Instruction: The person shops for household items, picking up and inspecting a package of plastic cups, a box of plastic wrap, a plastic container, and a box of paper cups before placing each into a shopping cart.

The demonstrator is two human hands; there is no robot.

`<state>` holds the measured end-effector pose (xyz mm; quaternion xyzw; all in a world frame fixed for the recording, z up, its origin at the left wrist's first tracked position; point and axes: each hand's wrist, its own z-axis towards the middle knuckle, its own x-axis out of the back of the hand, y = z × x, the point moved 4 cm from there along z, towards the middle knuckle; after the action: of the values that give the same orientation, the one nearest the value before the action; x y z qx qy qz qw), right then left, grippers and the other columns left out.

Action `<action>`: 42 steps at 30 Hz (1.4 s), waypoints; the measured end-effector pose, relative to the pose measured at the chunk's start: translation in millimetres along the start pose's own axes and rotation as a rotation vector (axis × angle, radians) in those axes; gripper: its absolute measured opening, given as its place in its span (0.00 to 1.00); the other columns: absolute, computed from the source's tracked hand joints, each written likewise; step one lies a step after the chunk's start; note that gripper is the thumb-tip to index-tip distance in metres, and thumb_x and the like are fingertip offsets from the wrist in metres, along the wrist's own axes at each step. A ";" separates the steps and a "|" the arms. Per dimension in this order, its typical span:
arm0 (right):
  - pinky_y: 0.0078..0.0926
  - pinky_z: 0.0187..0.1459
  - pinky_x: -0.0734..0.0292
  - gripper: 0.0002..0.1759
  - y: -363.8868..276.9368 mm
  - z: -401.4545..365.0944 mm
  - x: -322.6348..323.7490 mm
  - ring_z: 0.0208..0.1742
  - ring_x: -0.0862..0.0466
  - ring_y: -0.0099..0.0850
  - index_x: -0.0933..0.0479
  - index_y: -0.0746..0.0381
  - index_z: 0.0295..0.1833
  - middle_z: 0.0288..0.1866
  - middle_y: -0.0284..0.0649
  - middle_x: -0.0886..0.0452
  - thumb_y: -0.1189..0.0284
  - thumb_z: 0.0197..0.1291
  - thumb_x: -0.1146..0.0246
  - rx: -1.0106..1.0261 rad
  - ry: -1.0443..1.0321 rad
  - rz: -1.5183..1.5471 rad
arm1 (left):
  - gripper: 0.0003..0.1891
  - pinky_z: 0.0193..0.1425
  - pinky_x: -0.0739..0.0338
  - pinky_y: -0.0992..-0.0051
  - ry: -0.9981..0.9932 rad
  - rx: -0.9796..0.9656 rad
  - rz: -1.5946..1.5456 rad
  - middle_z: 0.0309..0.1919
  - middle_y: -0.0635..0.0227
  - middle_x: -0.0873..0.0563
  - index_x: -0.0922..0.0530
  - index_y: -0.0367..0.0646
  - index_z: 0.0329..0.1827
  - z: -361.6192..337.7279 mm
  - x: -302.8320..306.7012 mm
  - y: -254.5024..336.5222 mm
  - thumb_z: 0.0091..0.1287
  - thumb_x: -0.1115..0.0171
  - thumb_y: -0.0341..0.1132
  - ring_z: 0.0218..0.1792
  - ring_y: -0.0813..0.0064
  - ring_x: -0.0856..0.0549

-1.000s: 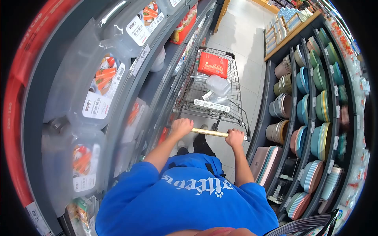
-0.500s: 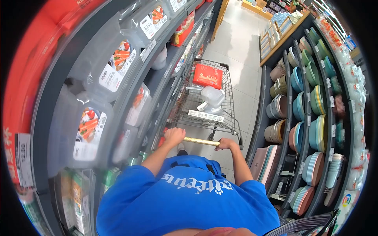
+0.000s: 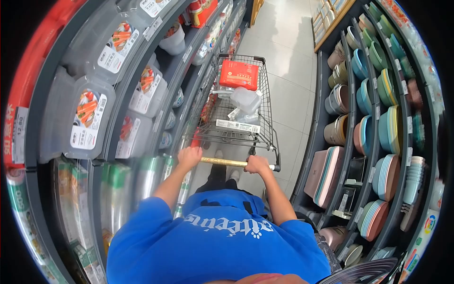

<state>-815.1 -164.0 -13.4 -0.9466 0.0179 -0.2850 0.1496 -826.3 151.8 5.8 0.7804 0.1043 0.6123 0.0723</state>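
Black wire-mesh shopping cart [image 3: 267, 106], open-topped, was right there ahead of the person on the pale grey tiled floor [image 3: 289, 94]! Its straight gold-coloured handlebar [image 3: 222, 162] shone between two fists: left hand [image 3: 189, 157] clamped round it, right hand [image 3: 257, 164] clamped too, well apart! Inside, a rectangular red packet [image 3: 239, 75] lay beyond a clear plastic container [image 3: 246, 100] and a slim white box [image 3: 238, 126].

- We stand in a shop — an aisle of household goods with a tiled floor [image 3: 294, 102].
- On our left we see clear plastic boxes [image 3: 87, 116] with printed labels, several of one kind.
- A shelf tag [image 3: 20, 137] there reads 12.80 — a price.
- On our right, dark shelving [image 3: 349, 146] displays bowls [image 3: 390, 128] nested in stacks.
- Ahead of us is a wire shopping cart [image 3: 268, 102] carrying a red packet [image 3: 240, 75].
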 end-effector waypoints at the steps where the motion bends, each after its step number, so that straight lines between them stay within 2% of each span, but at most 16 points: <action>1: 0.42 0.52 0.15 0.20 -1.3 -4.3 -8.6 0.50 0.10 0.46 0.10 0.56 0.46 0.46 0.48 0.10 0.59 0.48 0.31 0.005 0.018 -0.014 | 0.21 0.40 0.18 0.48 -0.015 0.011 0.013 0.27 0.50 0.12 0.13 0.45 0.30 -9.8 -0.4 -1.0 0.73 0.47 0.49 0.32 0.45 0.12; 3: 0.43 0.53 0.15 0.20 -2.0 -12.3 -27.2 0.50 0.10 0.46 0.11 0.57 0.45 0.46 0.48 0.10 0.59 0.48 0.31 0.015 0.050 -0.052 | 0.21 0.40 0.18 0.48 -0.045 0.040 0.030 0.28 0.50 0.12 0.13 0.46 0.31 -30.4 -2.0 -2.3 0.73 0.48 0.49 0.33 0.45 0.11; 6: 0.42 0.50 0.16 0.20 -7.6 -17.1 -56.6 0.46 0.11 0.44 0.11 0.53 0.46 0.40 0.42 0.09 0.56 0.48 0.30 0.048 0.092 -0.089 | 0.21 0.41 0.18 0.49 -0.047 0.030 0.030 0.28 0.50 0.12 0.13 0.46 0.32 -52.6 -16.1 -17.0 0.73 0.49 0.49 0.33 0.46 0.11; 12: 0.46 0.52 0.16 0.24 -18.5 -47.5 -101.9 0.50 0.11 0.47 0.12 0.50 0.51 0.46 0.45 0.10 0.55 0.48 0.29 0.066 0.117 -0.103 | 0.21 0.41 0.17 0.48 -0.066 0.031 0.016 0.30 0.50 0.11 0.12 0.47 0.34 -107.0 -26.2 -30.1 0.74 0.49 0.49 0.34 0.46 0.11; 16: 0.45 0.55 0.16 0.26 -28.0 -67.2 -127.4 0.53 0.12 0.46 0.11 0.53 0.51 0.48 0.47 0.10 0.53 0.46 0.27 0.079 0.053 -0.085 | 0.22 0.40 0.17 0.48 -0.052 0.040 -0.012 0.29 0.51 0.11 0.12 0.47 0.32 -143.7 -36.2 -39.5 0.73 0.49 0.50 0.33 0.46 0.11; 22: 0.41 0.46 0.16 0.27 -31.5 -79.6 -178.6 0.44 0.10 0.42 0.11 0.55 0.50 0.40 0.44 0.10 0.52 0.45 0.25 0.056 -0.094 -0.050 | 0.22 0.39 0.17 0.49 -0.019 -0.003 -0.053 0.28 0.51 0.11 0.12 0.46 0.31 -195.8 -43.2 -53.5 0.72 0.47 0.50 0.32 0.46 0.11; 26: 0.33 0.41 0.18 0.29 -33.6 -83.3 -219.8 0.38 0.12 0.34 0.12 0.60 0.49 0.35 0.42 0.11 0.55 0.42 0.21 0.111 -0.222 0.102 | 0.21 0.38 0.17 0.50 0.009 -0.016 -0.068 0.28 0.51 0.11 0.11 0.45 0.32 -238.2 -36.4 -60.7 0.71 0.47 0.49 0.32 0.46 0.11; 32: 0.33 0.49 0.21 0.34 -32.1 -124.1 -260.8 0.44 0.13 0.34 0.15 0.58 0.58 0.43 0.39 0.10 0.58 0.43 0.20 0.178 -0.277 0.142 | 0.21 0.37 0.17 0.50 -0.021 0.001 -0.089 0.28 0.50 0.11 0.11 0.45 0.32 -304.1 -32.5 -55.9 0.71 0.46 0.50 0.31 0.46 0.11; 36: 0.31 0.55 0.23 0.34 -40.9 -148.5 -280.9 0.50 0.14 0.35 0.16 0.59 0.59 0.49 0.40 0.10 0.57 0.46 0.20 0.150 -0.368 0.184 | 0.22 0.40 0.17 0.49 -0.070 0.014 -0.085 0.30 0.48 0.11 0.11 0.44 0.34 -333.1 -39.2 -62.5 0.72 0.46 0.51 0.34 0.45 0.11; 39: 0.31 0.57 0.23 0.35 -53.2 -154.0 -294.6 0.52 0.14 0.35 0.16 0.59 0.60 0.51 0.40 0.11 0.56 0.46 0.20 0.267 -0.390 0.141 | 0.22 0.39 0.17 0.49 -0.051 -0.003 -0.099 0.30 0.48 0.11 0.12 0.42 0.33 -354.8 -43.7 -70.0 0.72 0.46 0.50 0.33 0.45 0.11; 40: 0.33 0.59 0.23 0.34 -60.1 -160.7 -294.8 0.54 0.14 0.36 0.17 0.61 0.60 0.51 0.41 0.11 0.53 0.50 0.22 0.274 -0.371 0.092 | 0.22 0.39 0.17 0.49 -0.059 -0.003 -0.101 0.30 0.48 0.11 0.12 0.42 0.33 -360.8 -43.8 -71.9 0.73 0.46 0.50 0.33 0.45 0.11; 42: 0.32 0.58 0.21 0.32 -74.9 -172.1 -279.3 0.53 0.14 0.35 0.16 0.63 0.58 0.51 0.41 0.11 0.53 0.54 0.24 0.221 -0.318 0.207 | 0.21 0.39 0.18 0.49 -0.079 0.002 -0.107 0.30 0.48 0.11 0.13 0.41 0.33 -371.5 -44.1 -72.5 0.73 0.46 0.48 0.33 0.45 0.11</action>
<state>-1146.4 -106.1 -4.2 -0.9506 0.0600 -0.1154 0.2818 -1202.4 205.4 35.9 0.7973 0.1438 0.5762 0.1083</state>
